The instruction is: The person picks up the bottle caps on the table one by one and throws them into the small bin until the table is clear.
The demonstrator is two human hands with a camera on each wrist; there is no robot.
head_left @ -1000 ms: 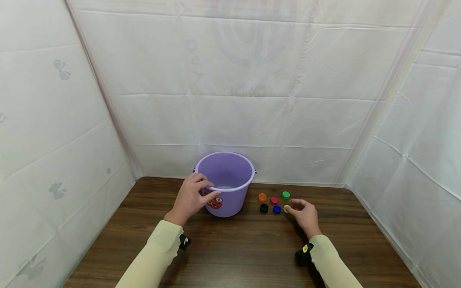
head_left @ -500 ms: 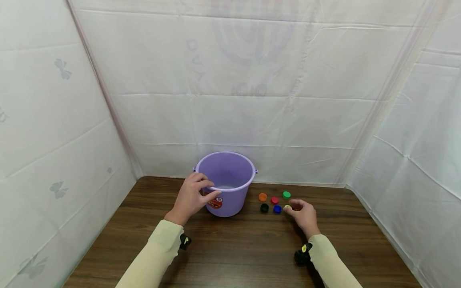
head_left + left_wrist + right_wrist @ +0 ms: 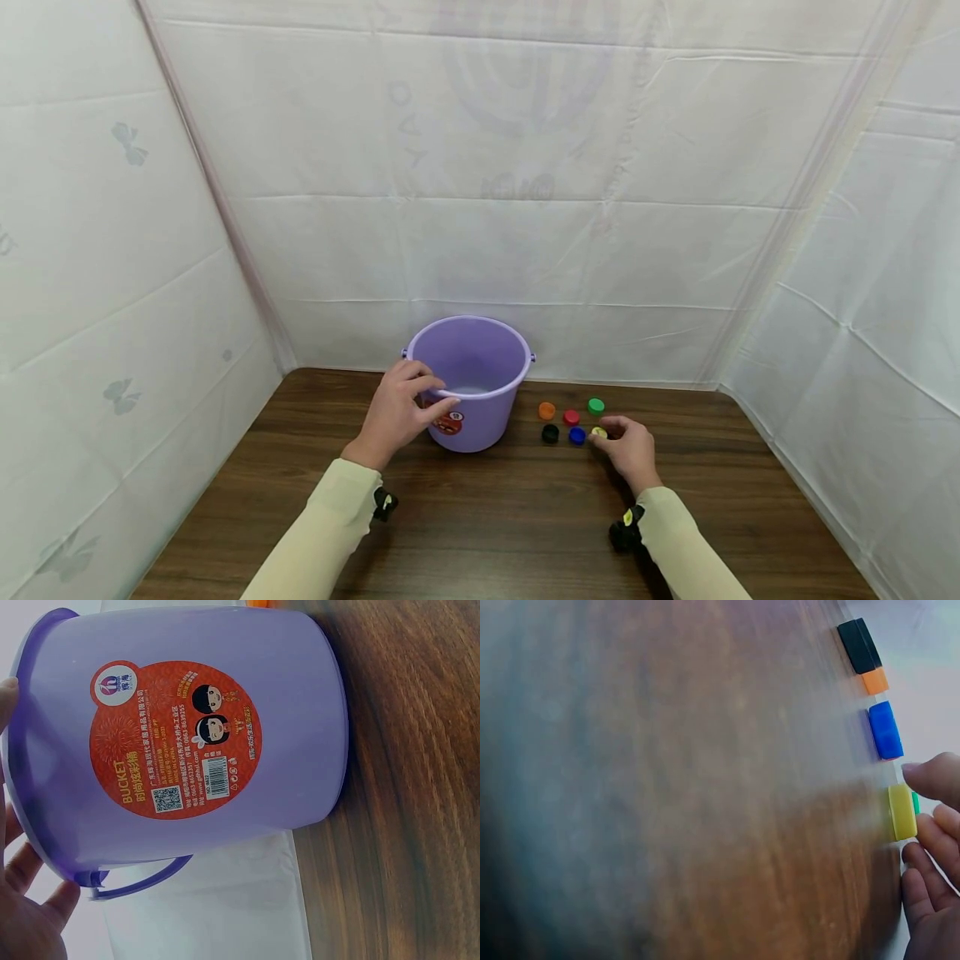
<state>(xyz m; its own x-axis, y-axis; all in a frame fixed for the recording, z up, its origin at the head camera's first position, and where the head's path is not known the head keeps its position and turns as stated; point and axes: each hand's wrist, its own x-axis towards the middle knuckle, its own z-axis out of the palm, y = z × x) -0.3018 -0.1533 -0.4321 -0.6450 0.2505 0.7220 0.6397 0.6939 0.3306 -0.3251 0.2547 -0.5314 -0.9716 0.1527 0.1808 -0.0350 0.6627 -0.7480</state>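
Left wrist: "BUCKET" is showing on the label (image 3: 176, 742) of the purple bucket (image 3: 300, 712); your left hand (image 3: 396, 410) is pinching its rim (image 3: 480, 396), your right hand (image 3: 632, 452) bracketing the yellow cap (image 3: 901, 813) on the desk (image 3: 480, 517), fingers apart.

Purple bucket (image 3: 483, 422), red label (image 3: 176, 740), yellow cap (image 3: 902, 813)

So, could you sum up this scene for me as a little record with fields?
Bucket: purple, upright on the table, red label on its side
Right of bucket: orange cap, red cap, green cap, black cap, blue cap, yellow cap
Left hand: holding the bucket's rim
Right hand: at the yellow cap, not plainly gripping it
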